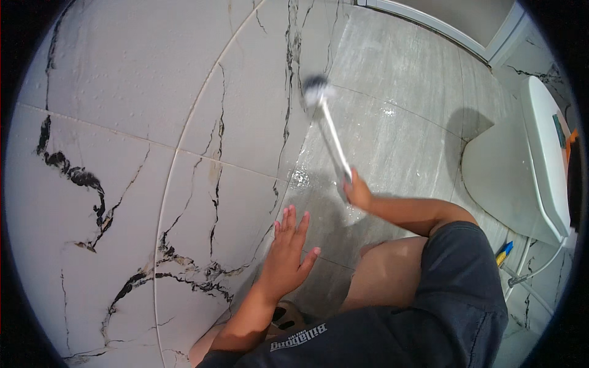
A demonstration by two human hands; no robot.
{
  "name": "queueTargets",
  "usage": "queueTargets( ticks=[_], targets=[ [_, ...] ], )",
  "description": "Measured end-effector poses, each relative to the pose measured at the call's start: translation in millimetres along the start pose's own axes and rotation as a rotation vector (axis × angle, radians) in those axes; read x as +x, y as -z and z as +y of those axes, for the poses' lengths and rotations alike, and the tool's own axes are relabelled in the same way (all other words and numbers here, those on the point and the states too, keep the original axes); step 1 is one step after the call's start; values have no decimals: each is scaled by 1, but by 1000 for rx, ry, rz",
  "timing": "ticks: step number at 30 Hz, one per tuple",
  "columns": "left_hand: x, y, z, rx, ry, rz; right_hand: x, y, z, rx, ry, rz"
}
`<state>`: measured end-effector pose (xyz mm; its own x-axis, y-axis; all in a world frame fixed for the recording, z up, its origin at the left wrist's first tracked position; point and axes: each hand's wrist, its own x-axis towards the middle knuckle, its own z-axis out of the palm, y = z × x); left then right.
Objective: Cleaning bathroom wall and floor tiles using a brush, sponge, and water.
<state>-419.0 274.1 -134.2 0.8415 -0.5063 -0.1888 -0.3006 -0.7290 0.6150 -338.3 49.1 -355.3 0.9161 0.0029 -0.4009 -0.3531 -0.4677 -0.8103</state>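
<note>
My right hand (358, 191) is closed round the white handle of a toilet brush (334, 135). The brush reaches away from me, and its dark and white head (318, 91), blurred by motion, is at the line where the tiled wall (245, 122) meets the grey floor (392, 122). Whether the bristles touch wall or floor I cannot tell. My left hand (289, 248) is open, fingers stretched out, beside the lower wall; it holds nothing. Whether its palm rests on the wall is not clear.
A white toilet (503, 165) stands on the right. Wet, shiny patches (300, 178) show on the floor. A door frame (429, 27) crosses the far right. Near the toilet's base are a yellow and blue object (505, 253) and a hose (540, 270).
</note>
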Motion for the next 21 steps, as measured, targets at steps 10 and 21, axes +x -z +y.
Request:
queueTargets(
  ticks=[10,21],
  targets=[
    [1,7,4,27,16,4,62,31,-47,341,155,44],
    [-1,10,9,71,0,22,114,79,-106,112,324,379]
  ],
)
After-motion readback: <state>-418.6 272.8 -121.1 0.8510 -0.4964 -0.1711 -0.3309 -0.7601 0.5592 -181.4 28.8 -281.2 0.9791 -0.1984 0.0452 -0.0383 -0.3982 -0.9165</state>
